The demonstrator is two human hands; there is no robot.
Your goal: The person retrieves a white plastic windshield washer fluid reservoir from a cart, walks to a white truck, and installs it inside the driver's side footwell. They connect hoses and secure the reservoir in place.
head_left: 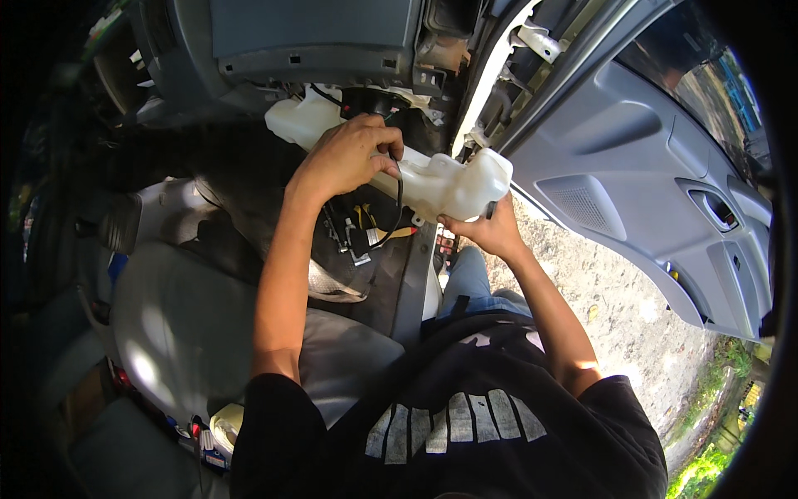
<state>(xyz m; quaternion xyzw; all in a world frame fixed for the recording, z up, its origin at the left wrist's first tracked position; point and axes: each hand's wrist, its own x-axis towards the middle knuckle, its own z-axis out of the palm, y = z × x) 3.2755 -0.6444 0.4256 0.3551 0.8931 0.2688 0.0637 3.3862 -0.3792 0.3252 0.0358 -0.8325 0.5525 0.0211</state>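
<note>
A long white plastic fluid reservoir spans from under the dashboard toward the open door, tilted, with a bulging end on the right. My right hand is wrapped round that bulging end from below, thumb on its near side. My left hand is over the reservoir's middle, hiding part of it. Its thumb and fingers pinch a thin black hose, which hangs in a curve toward the floor. Whether the hose joins the reservoir is hidden behind my fingers. Under the hose lie a brush and several metal tools.
The grey dashboard crosses the top, with dark wiring exposed below it. At the right the grey car door stands wide over sunlit ground. A grey seat is at the left, beside a dark floor mat.
</note>
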